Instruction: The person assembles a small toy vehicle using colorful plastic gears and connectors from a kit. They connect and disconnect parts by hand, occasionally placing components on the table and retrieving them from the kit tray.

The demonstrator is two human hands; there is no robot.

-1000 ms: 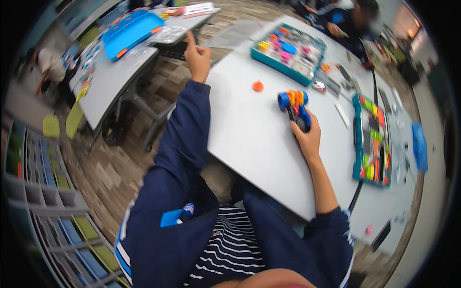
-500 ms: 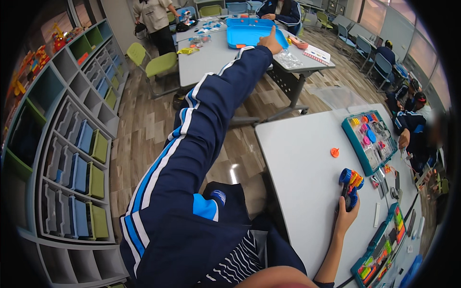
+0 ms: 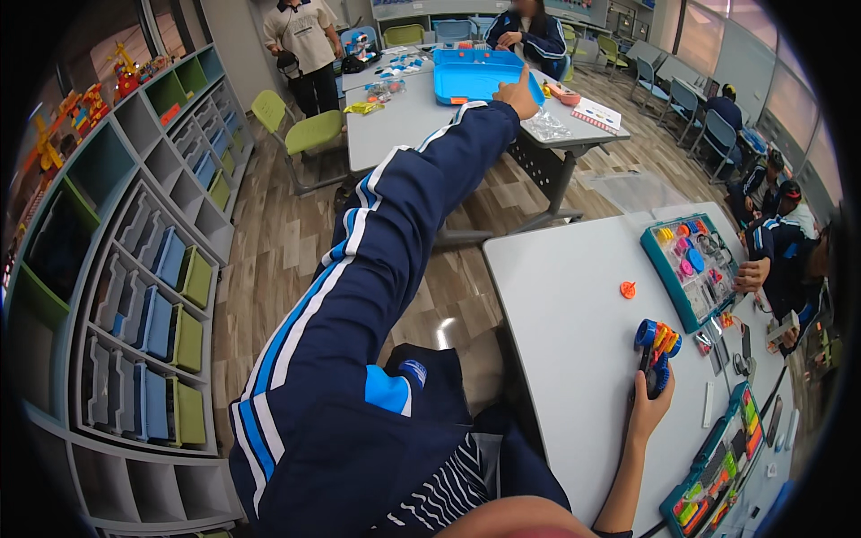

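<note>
My left arm reaches far forward in a dark blue striped sleeve. At its end my left hand [image 3: 518,97] holds nothing and points with a stretched index finger, its other fingers curled, in front of the right side of a blue tray [image 3: 448,87] on the far table. Near the right side of the frame, my right hand [image 3: 652,411] is wrapped round a small toy vehicle [image 3: 659,345] with blue wheels and orange and yellow parts, just over the near table. An orange disc [image 3: 628,290] with a small peg lies beyond the vehicle.
A teal case of small colourful parts [image 3: 662,273] lies open on the near table [image 3: 560,296]. A second teal case [image 3: 744,387] lies closer. A co-worker's hand [image 3: 752,275] is beside the first case. Shelves with bins [image 3: 184,336] line the left; a green chair [image 3: 314,132] stands ahead.
The whole view has shifted slightly, while both my hands keep their poses. At the right, the co-worker's hand has come closer to the teal case.
</note>
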